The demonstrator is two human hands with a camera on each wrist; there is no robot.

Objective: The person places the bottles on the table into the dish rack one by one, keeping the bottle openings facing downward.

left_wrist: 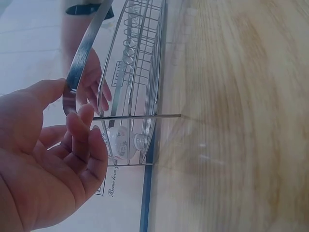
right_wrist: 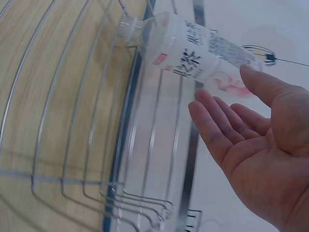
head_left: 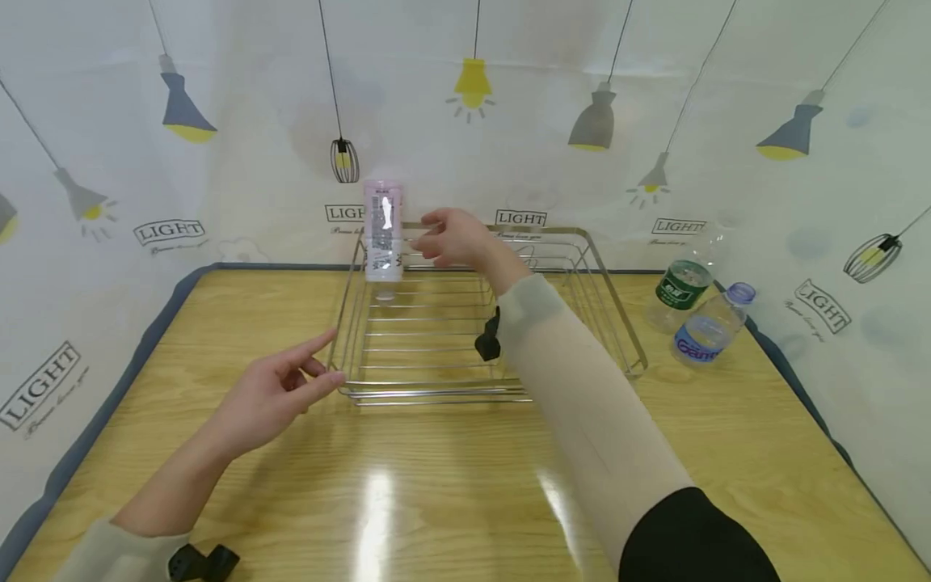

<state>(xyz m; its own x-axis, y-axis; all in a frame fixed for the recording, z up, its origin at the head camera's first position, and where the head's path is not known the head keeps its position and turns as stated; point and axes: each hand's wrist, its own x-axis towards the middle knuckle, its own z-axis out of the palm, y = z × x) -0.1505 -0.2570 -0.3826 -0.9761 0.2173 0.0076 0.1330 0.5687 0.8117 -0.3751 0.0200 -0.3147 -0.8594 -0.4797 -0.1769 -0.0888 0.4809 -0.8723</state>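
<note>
A metal wire basket (head_left: pixel 436 386) lies on the wooden table. At its front left corner, my left hand (head_left: pixel 265 396) pinches the rim (left_wrist: pixel 83 58) between thumb and curled fingers. Upside down at the basket's back left stands a clear bottle with a pink and white label (head_left: pixel 383 230), its white cap (right_wrist: pixel 128 28) pointing down. Just right of this bottle, above the back rim, my right hand (head_left: pixel 458 240) has its fingers loosely extended and holds nothing. In the right wrist view its thumb tip overlaps the bottle's base end.
To the right of the basket stand a clear bottle with a green label (head_left: pixel 682 284) and a shorter bottle with a blue cap (head_left: pixel 705 331). A white sheet printed with lamps (head_left: pixel 436 121) encloses the table (head_left: pixel 451 485) at the back and sides.
</note>
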